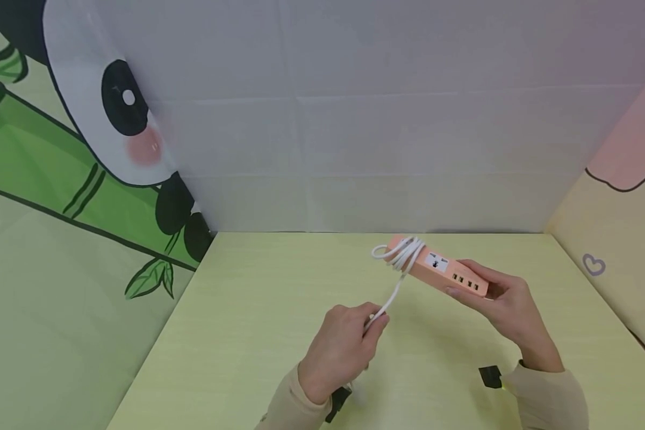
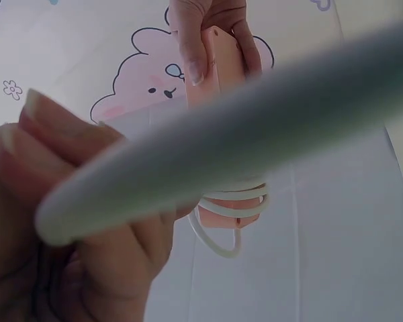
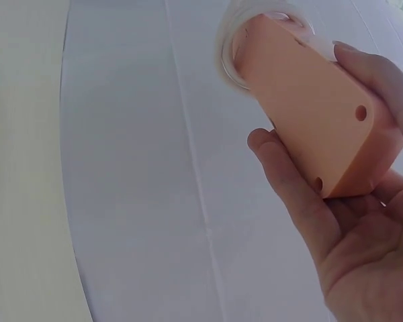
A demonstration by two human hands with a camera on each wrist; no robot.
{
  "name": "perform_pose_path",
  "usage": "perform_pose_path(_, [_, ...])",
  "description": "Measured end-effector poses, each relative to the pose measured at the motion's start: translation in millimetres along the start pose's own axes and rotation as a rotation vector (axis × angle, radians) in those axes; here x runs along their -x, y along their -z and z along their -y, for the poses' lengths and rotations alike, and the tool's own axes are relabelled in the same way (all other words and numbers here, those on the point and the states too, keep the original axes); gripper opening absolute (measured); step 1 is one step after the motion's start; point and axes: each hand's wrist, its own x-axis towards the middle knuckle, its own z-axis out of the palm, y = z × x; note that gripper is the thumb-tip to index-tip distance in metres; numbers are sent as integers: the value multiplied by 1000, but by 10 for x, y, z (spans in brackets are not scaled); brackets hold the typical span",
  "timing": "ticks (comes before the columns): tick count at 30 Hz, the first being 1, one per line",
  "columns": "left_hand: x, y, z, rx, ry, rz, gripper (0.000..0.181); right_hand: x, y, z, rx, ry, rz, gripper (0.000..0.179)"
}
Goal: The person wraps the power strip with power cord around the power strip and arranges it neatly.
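Note:
A pink power strip (image 1: 445, 272) with a white socket and several USB ports is held above the table by my right hand (image 1: 507, 301), fingers along one side and thumb on the other. White cord (image 1: 405, 254) is wound in several turns around its far end, with a small loop sticking out. From the turns, the cord runs down to my left hand (image 1: 346, 340), which pinches it between thumb and fingers. Close to the left wrist camera, a blurred stretch of cord (image 2: 242, 127) crosses the view. The right wrist view shows the strip's plain underside (image 3: 309, 94) with screw holes.
Under both hands lies a pale yellow tabletop (image 1: 247, 298). A grey-white wall sheet (image 1: 355, 131) stands along its back edge. Printed cartoon panels flank it, a green one (image 1: 59, 269) at left and a pink and cream one (image 1: 618, 239) at right.

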Motion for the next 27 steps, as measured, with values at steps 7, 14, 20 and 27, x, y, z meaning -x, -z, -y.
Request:
perform_pose_path(7, [-4, -8, -9, 41, 33, 10, 19, -9, -13, -21, 7, 29, -23, 55])
perform_pose_path(14, [4, -6, -23, 64, 70, -2, 18, -10, -18, -31, 4, 31, -21, 55])
perform_pose_path(20, [8, 13, -28, 72, 52, -19, 16, -21, -15, -42, 19, 35, -25, 53])
perform_pose_path(27, [3, 44, -13, 84, 13, -57, 14, -19, -10, -46, 51, 24, -17, 53])
